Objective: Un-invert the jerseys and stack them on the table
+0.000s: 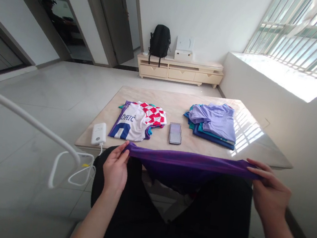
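Between my two hands a purple garment (188,161) is stretched taut by its edge, and its lower part hangs over my knees. My left hand (116,164) pinches one corner of it, my right hand (271,187) the opposite corner. Beyond it, on the marble-topped table (175,101), a stack of jerseys lies at the left, with a white jersey (134,123) with red checks and blue lettering on top. At the right sits a pile of folded shorts, lilac shorts (216,117) uppermost. A phone (175,133) lies between the two piles.
A white power bank (99,133) with a cable is at the table's left front corner. A white curved tube (28,115) crosses the left side. Against the far wall, a low cabinet (180,72) bears a black backpack (159,41) and a white box (183,54). Another person (53,12) is beyond a doorway.
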The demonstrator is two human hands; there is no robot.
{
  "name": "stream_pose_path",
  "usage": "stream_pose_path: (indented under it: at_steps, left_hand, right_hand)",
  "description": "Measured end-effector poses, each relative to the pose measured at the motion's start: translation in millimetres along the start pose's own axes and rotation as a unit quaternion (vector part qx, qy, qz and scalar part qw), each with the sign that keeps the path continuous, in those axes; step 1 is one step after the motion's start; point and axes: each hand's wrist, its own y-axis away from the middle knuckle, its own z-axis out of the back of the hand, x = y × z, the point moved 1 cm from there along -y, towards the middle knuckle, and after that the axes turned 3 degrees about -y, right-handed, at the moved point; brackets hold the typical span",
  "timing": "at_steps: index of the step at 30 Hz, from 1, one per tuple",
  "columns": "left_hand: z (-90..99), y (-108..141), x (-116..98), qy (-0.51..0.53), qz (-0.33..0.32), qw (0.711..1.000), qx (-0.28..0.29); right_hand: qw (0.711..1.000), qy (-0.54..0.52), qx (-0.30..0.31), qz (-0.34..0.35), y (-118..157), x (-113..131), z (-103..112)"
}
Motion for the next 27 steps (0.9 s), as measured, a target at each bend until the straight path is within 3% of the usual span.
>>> stream_pose_path:
  at_steps: [3,7,12,17,21,24,27]
  left_hand:
    - [-16.4,8.0,-8.8,0.040,0.013,0.998,0.048]
    - [-41.2,28.6,-25.0,0.063,0.022,0.987,0.148]
    - [-63.2,54.9,-43.3,0.073,0.026,0.970,0.228]
    - [-85.5,78.2,-42.4,0.054,0.068,0.934,0.347]
    - [-96.9,90.3,-41.8,0.017,0.020,0.918,0.396]
    - [-96.8,94.7,-45.0,-0.010,-0.021,0.916,0.401]
    - [-93.1,98.4,-46.3,-0.037,-0.049,0.916,0.396]
  right_hand:
    - [0.968,-0.220,0.008,-0.123,12.5,-10.9,-17.7]
    - [0.930,-0.314,0.051,-0.182,14.1,-4.3,-36.1]
    - [0.930,-0.281,0.169,-0.168,7.6,29.5,-56.3]
    - [0.914,-0.211,0.292,-0.186,14.4,63.2,-95.8]
    - [0.916,-0.179,0.320,-0.164,20.8,77.3,-123.9]
    - [0.923,-0.164,0.327,-0.121,22.8,80.0,-130.9]
    - [0.910,-0.164,0.351,-0.148,24.1,76.7,-131.7]
